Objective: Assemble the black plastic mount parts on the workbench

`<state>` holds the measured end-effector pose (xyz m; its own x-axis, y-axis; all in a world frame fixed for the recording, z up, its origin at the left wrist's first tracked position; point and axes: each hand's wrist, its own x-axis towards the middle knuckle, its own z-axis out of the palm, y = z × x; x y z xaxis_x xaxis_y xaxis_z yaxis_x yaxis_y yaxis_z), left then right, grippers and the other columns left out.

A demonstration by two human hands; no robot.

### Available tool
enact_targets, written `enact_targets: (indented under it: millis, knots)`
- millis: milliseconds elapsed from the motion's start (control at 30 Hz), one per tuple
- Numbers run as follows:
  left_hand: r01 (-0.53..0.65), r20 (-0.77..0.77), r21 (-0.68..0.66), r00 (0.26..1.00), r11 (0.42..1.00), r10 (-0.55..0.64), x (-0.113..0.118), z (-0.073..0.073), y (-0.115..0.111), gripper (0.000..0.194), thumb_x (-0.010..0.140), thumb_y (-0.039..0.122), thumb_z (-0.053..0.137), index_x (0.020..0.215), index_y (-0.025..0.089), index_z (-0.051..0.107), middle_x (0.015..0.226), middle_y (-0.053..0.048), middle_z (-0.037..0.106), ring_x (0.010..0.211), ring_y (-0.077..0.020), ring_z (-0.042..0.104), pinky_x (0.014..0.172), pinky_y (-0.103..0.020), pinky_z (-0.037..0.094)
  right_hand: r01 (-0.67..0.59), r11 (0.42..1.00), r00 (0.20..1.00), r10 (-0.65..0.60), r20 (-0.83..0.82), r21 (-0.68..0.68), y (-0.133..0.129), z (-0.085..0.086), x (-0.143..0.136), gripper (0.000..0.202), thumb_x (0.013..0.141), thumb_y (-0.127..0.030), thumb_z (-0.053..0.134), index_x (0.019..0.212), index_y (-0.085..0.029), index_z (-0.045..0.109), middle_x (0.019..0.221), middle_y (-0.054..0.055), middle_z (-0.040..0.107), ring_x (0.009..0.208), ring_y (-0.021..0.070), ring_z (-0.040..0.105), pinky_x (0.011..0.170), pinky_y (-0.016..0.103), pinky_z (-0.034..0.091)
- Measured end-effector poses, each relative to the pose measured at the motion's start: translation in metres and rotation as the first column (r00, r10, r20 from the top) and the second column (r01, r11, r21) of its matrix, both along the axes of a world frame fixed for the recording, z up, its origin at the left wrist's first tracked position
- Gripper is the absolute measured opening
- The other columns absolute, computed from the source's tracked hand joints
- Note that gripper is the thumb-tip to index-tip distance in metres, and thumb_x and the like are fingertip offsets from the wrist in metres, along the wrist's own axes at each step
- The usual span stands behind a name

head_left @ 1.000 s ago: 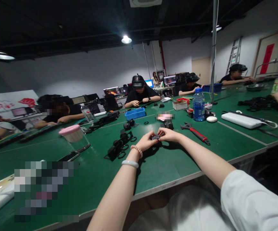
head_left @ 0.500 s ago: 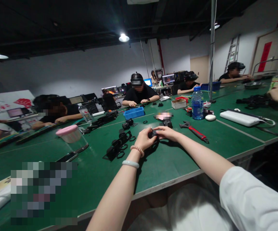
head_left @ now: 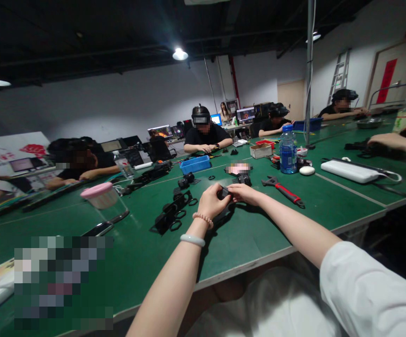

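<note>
Back from the near edge of the green worktop [head_left: 245, 248], the left hand [head_left: 210, 200] and right hand [head_left: 245, 193] meet, fingers of both grasping a small dark part [head_left: 225, 191] between them. Black pieces [head_left: 170, 211] lie just left of the left hand; a red-handled wrench [head_left: 287, 193] lies between the right hand and the worktop's right side, a blue bottle [head_left: 288, 152] beyond it, farther from the near edge.

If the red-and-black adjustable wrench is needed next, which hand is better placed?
The right hand, probably: the red-and-black adjustable wrench lies to its right, while the left hand is farther away. Both hands hold a small dark part, so the right must first let go.
</note>
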<state>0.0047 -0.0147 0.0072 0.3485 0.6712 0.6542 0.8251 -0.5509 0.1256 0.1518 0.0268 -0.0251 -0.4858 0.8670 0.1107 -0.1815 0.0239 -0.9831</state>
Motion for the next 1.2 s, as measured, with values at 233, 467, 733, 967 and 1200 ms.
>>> enact_targets:
  millis: [233,467,733,967,1200]
  knots:
    - [0.011,0.022,-0.033,1.0,0.999,-0.01,0.002,0.002,-0.003,0.016,0.064,0.032,0.051,0.07,0.018,0.047,0.068,0.0,0.051,0.064,-0.0128,0.047,0.058,-0.024,0.036,-0.009,1.0,1.0,0.009,0.003,-0.006,0.003,-0.002,-0.001,0.021,0.074,-0.025,0.048,0.094,-0.018,0.052,0.062,-0.001,0.055,0.047,0.0051,0.047,0.048,0.017,0.04]
    - [0.06,0.031,-0.06,0.998,0.996,-0.058,0.003,0.004,-0.004,0.013,0.064,0.028,0.049,0.071,0.018,0.046,0.068,0.0,0.05,0.064,-0.0127,0.045,0.06,-0.024,0.036,-0.027,0.999,1.0,0.027,-0.015,0.035,0.0,0.0,-0.004,0.019,0.075,-0.03,0.046,0.089,-0.018,0.051,0.056,-0.004,0.048,0.042,0.0035,0.041,0.042,0.014,0.035]
    - [0.116,0.084,-0.133,0.991,0.984,-0.106,0.001,-0.001,0.0,0.014,0.067,0.03,0.046,0.071,0.017,0.048,0.066,0.001,0.051,0.061,-0.0108,0.044,0.056,-0.022,0.035,-0.137,0.984,0.984,0.123,-0.128,-0.113,-0.005,-0.001,-0.003,0.018,0.072,-0.033,0.05,0.085,-0.021,0.046,0.068,-0.002,0.052,0.057,0.0096,0.052,0.057,0.029,0.047]
    - [0.125,0.163,-0.322,0.984,0.939,-0.075,-0.003,-0.007,0.005,0.021,0.067,0.033,0.045,0.081,0.018,0.05,0.067,0.002,0.055,0.057,-0.01,0.047,0.052,-0.02,0.036,-0.187,0.961,0.975,0.155,-0.161,-0.204,-0.004,-0.001,0.002,0.016,0.068,-0.025,0.053,0.077,-0.018,0.043,0.065,-0.001,0.054,0.06,0.0122,0.056,0.065,0.039,0.047]
    - [0.116,0.186,-0.376,0.981,0.919,-0.048,-0.005,-0.007,0.006,0.025,0.068,0.036,0.045,0.085,0.019,0.052,0.066,0.002,0.058,0.055,-0.0104,0.049,0.052,-0.021,0.037,-0.164,0.964,0.98,0.135,-0.146,-0.209,-0.005,0.0,0.003,0.019,0.064,-0.021,0.054,0.079,-0.018,0.043,0.063,-0.001,0.054,0.06,0.0137,0.056,0.063,0.039,0.048]
